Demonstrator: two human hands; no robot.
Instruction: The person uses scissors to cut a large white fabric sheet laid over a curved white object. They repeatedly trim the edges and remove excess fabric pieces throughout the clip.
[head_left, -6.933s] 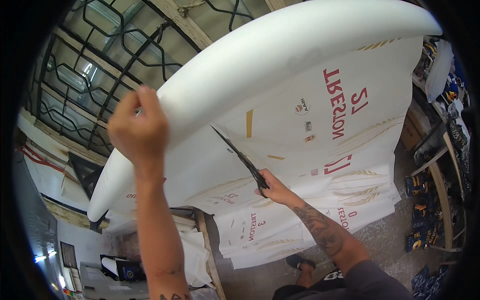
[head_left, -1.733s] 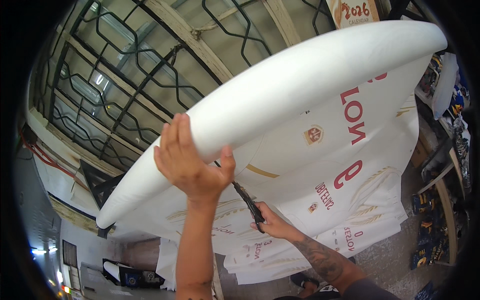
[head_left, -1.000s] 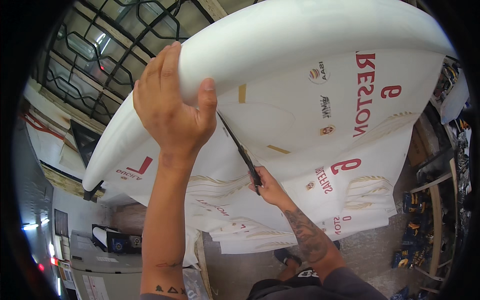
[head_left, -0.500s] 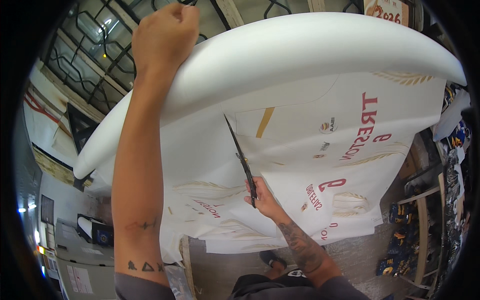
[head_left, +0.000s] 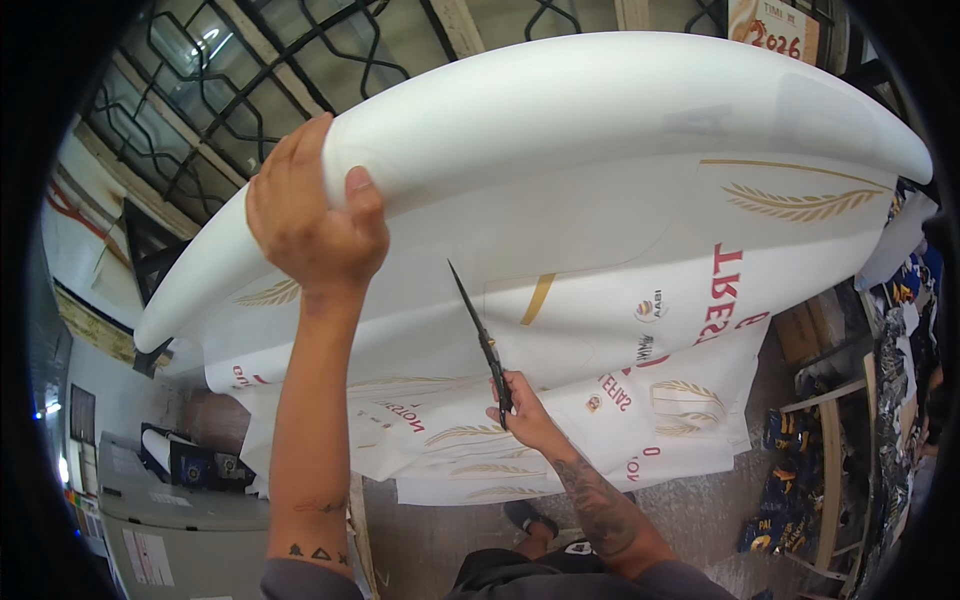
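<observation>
A large white roll of printed sheet (head_left: pixel 600 95) stretches across the upper part of the view. My left hand (head_left: pixel 318 215) grips the roll left of its middle, fingers over the top and thumb on the near side. From the roll the loose printed sheet (head_left: pixel 590 240) hangs toward me, carrying gold leaf patterns, red lettering and small logos. My right hand (head_left: pixel 520 408) holds a pair of black scissors (head_left: pixel 472 308) by the handles. Their blades point up and left over the sheet and look closed. Whether the tips touch the sheet I cannot tell.
Behind the roll runs a window with black metal bars (head_left: pixel 370 45), and a calendar (head_left: pixel 775 30) hangs at the far right. A grey cabinet (head_left: pixel 190 515) stands at lower left. On the right, a wooden rack (head_left: pixel 830 480) stands beside dark printed garments (head_left: pixel 785 500).
My left hand has come down from above the roll onto it. More printed sheet shows below the roll, with another gold leaf pattern at right. The scissors have dropped slightly.
</observation>
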